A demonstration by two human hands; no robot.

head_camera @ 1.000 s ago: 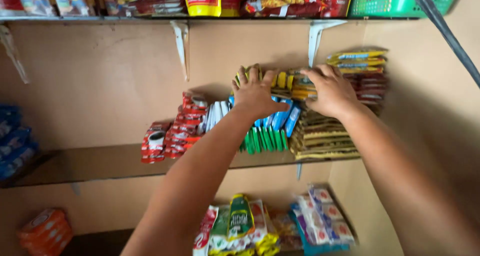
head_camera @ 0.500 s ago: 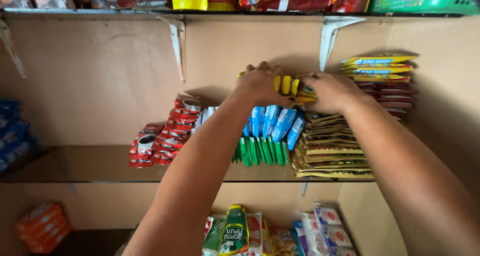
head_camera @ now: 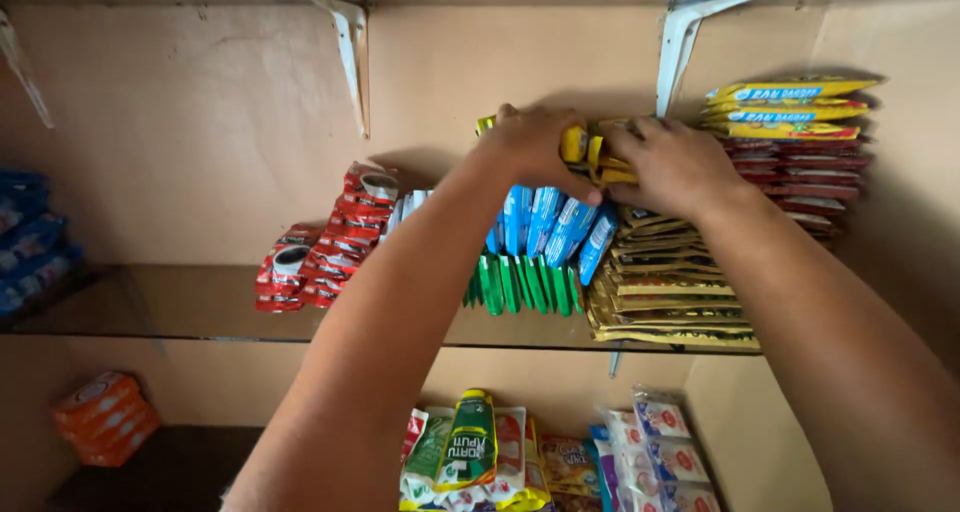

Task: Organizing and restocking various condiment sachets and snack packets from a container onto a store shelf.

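Nearest, mixed sachets (head_camera: 470,452) crowd the lower shelf. Above, on the wooden shelf (head_camera: 180,312), the left hand (head_camera: 530,147) and right hand (head_camera: 675,167) close their fingers around small yellow sachets (head_camera: 590,157), over blue sachets (head_camera: 545,222), green sachets (head_camera: 520,287) and gold packets (head_camera: 670,292).
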